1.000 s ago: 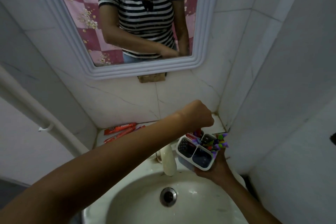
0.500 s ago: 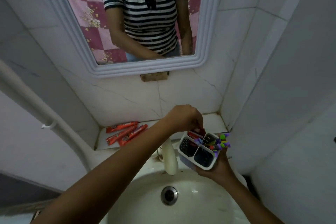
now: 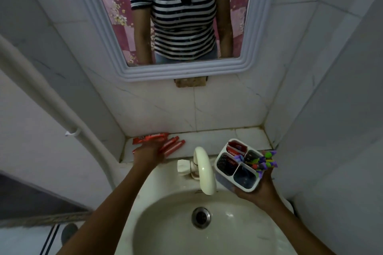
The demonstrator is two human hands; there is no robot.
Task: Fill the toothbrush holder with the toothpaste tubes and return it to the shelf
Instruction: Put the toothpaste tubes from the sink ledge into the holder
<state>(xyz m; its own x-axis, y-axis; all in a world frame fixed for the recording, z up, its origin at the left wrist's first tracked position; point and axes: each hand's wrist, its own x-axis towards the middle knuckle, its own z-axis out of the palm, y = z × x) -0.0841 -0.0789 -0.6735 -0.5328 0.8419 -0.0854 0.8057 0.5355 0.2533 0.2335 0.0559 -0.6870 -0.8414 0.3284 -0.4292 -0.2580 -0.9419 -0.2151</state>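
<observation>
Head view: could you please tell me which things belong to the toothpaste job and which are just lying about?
Job: toothbrush holder, loose toothpaste tubes, stowed tube, shelf, left hand, right hand.
Lying about: toothbrushes, tap, sink, mirror.

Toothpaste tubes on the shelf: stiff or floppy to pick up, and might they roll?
Probably light and somewhat bendy: the toothpaste tubes look slim. The capped ends look round, so a nudge might roll them on the flat shelf. Their shiny skin may slip in a loose grip.
</observation>
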